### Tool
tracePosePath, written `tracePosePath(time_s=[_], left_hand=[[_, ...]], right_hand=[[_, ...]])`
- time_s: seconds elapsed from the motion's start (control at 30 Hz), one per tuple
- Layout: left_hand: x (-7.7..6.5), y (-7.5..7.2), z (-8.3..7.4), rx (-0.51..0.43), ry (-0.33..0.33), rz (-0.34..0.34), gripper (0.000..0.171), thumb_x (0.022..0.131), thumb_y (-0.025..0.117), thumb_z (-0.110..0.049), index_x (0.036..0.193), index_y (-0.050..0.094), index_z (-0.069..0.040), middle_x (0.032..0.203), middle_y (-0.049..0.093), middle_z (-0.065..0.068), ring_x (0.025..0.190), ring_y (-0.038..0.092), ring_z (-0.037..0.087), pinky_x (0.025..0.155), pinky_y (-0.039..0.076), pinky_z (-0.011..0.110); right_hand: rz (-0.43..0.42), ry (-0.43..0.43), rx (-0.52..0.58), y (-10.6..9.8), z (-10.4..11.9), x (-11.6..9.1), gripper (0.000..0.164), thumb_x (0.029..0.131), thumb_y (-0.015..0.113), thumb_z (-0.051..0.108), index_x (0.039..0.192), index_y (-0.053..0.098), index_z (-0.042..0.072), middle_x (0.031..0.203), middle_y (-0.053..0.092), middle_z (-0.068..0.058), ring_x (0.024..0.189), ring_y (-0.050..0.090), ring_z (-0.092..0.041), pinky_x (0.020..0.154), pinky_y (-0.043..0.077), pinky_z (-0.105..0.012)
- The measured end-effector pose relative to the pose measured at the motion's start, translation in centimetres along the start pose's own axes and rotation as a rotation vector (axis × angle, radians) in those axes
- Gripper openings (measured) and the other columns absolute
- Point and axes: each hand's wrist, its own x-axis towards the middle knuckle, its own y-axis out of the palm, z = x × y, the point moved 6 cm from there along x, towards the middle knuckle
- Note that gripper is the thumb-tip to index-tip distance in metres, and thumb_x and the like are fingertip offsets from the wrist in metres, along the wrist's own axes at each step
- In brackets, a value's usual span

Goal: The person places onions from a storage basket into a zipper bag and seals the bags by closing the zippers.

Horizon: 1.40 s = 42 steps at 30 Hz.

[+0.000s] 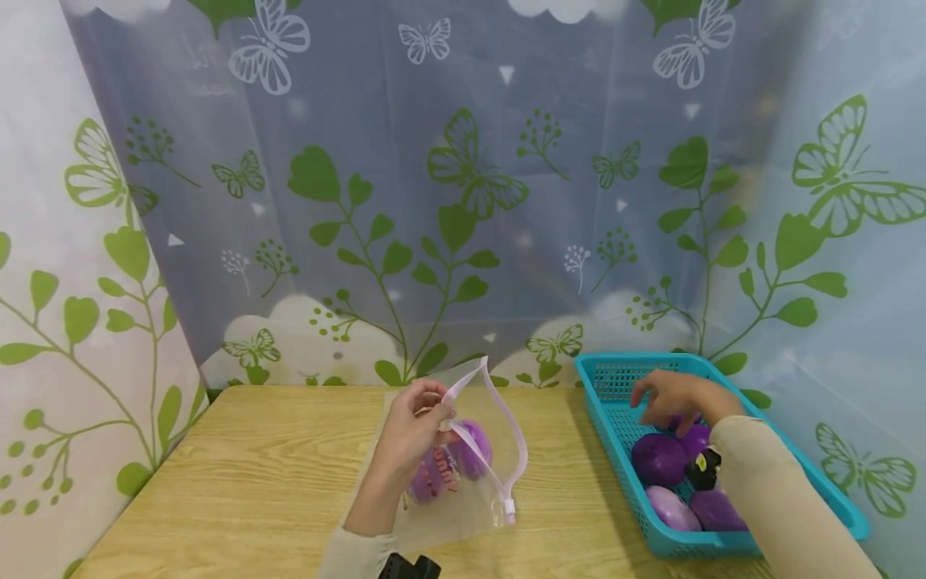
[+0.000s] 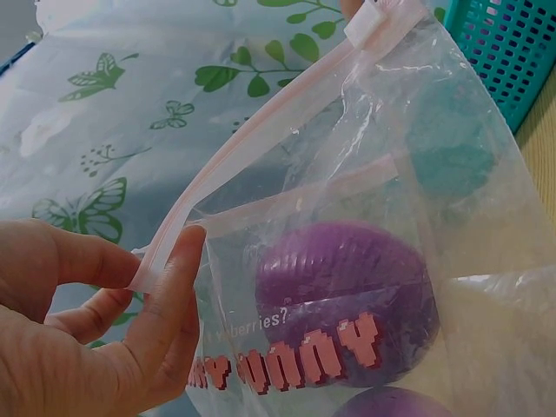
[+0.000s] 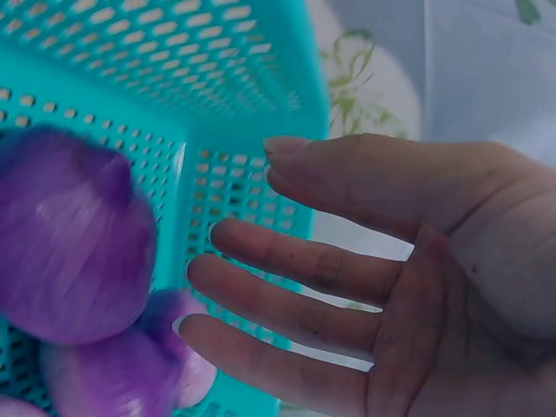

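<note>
My left hand (image 1: 405,434) pinches one corner of the mouth of a clear slider zip bag (image 1: 470,519) with pink edging. The bag's mouth gapes, and its slider (image 2: 367,24) sits at the far end of the strip. Purple onions (image 2: 347,261) show through the plastic, behind pink lettering. My right hand (image 1: 676,400) hovers over a turquoise basket (image 1: 613,454), its fingers spread and relaxed with nothing between them. Below it in the basket lie several purple onions (image 1: 658,460), some paler. In the right wrist view the fingertips (image 3: 204,269) are near a large onion (image 3: 74,234).
The basket stands at the right of a wood-grain table (image 1: 239,474), its perforated walls rising around the onions. A patterned cloth (image 1: 463,201) with leaves and butterflies hangs behind the table and along both sides. Dark wrist cameras (image 1: 408,566) sit on both sleeves.
</note>
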Motion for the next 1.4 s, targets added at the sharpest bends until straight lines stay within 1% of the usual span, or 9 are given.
tracePosePath(time_s=[0.07,0.17,0.3,0.47,0.67,0.83,1.0,1.13,1.4], left_hand=[[0.0,0.0,0.0,-0.003,-0.002,-0.001,0.013,0.100,0.057,0.001,0.113,0.058,0.004,0.097,0.059,0.010,0.085,0.063,0.017,0.071,0.066,0.032],[0.0,0.0,0.0,-0.002,0.001,0.000,0.013,0.100,0.057,0.002,0.113,0.058,0.004,0.097,0.059,0.011,0.085,0.063,0.017,0.071,0.066,0.032],[0.0,-0.1,0.1,-0.001,-0.003,0.000,0.013,0.100,0.057,0.002,0.113,0.058,0.004,0.097,0.059,0.011,0.085,0.063,0.017,0.070,0.065,0.031],[0.0,-0.2,0.2,0.006,-0.008,0.001,0.014,0.100,0.057,0.002,0.113,0.059,0.003,0.098,0.059,0.012,0.086,0.064,0.019,0.068,0.063,0.027],[-0.1,-0.2,0.1,0.010,-0.004,0.000,0.014,0.100,0.057,0.002,0.114,0.059,0.003,0.099,0.060,0.013,0.086,0.064,0.019,0.068,0.064,0.027],[0.0,-0.3,0.1,0.014,-0.001,0.000,0.014,0.100,0.057,0.002,0.113,0.059,0.004,0.099,0.059,0.013,0.086,0.064,0.018,0.069,0.064,0.028],[0.1,-0.3,0.1,0.009,0.001,-0.001,0.013,0.100,0.057,0.002,0.113,0.059,0.004,0.098,0.060,0.012,0.086,0.064,0.018,0.069,0.064,0.028],[0.1,-0.2,0.0,0.011,0.001,-0.004,0.013,0.099,0.057,0.002,0.112,0.060,0.003,0.098,0.060,0.012,0.086,0.064,0.018,0.069,0.064,0.029],[0.1,-0.3,0.0,0.012,0.005,-0.001,0.014,0.099,0.057,0.002,0.113,0.059,0.004,0.098,0.059,0.012,0.085,0.064,0.018,0.069,0.064,0.029]], right_hand=[[-0.005,0.028,0.013,0.0,-0.9,0.0,0.038,0.093,0.071,0.010,0.129,0.062,0.001,0.094,0.063,-0.010,0.085,0.062,-0.022,0.069,0.064,-0.042],[-0.005,0.048,0.029,0.0,-2.2,0.1,0.037,0.092,0.071,0.008,0.127,0.062,-0.001,0.106,0.066,-0.018,0.092,0.066,-0.027,0.071,0.065,-0.044],[0.012,0.090,0.084,0.5,-3.6,0.0,0.037,0.092,0.071,0.007,0.126,0.062,-0.002,0.114,0.066,-0.025,0.100,0.068,-0.032,0.075,0.066,-0.049],[0.032,0.108,0.127,1.1,-4.5,-0.1,0.038,0.094,0.070,0.009,0.129,0.061,-0.003,0.109,0.068,-0.026,0.101,0.071,-0.035,0.078,0.065,-0.051],[0.031,0.113,0.146,1.7,-4.6,-0.1,0.044,0.093,0.072,0.012,0.132,0.059,-0.003,0.105,0.068,-0.023,0.096,0.070,-0.030,0.075,0.065,-0.046],[0.052,0.134,0.153,2.3,-4.7,0.1,0.049,0.092,0.074,0.016,0.136,0.058,0.001,0.108,0.067,-0.021,0.096,0.068,-0.028,0.077,0.065,-0.044],[0.086,0.149,0.136,2.9,-4.7,0.7,0.045,0.094,0.074,0.019,0.135,0.062,0.006,0.119,0.061,-0.023,0.100,0.067,-0.029,0.078,0.065,-0.047],[0.091,0.162,0.138,3.0,-4.7,0.8,0.042,0.094,0.075,0.020,0.133,0.065,0.009,0.125,0.056,-0.025,0.099,0.066,-0.029,0.077,0.066,-0.046],[0.105,0.160,0.155,3.1,-4.7,0.4,0.037,0.093,0.077,0.027,0.126,0.070,0.014,0.116,0.059,-0.016,0.093,0.068,-0.027,0.079,0.066,-0.045]])
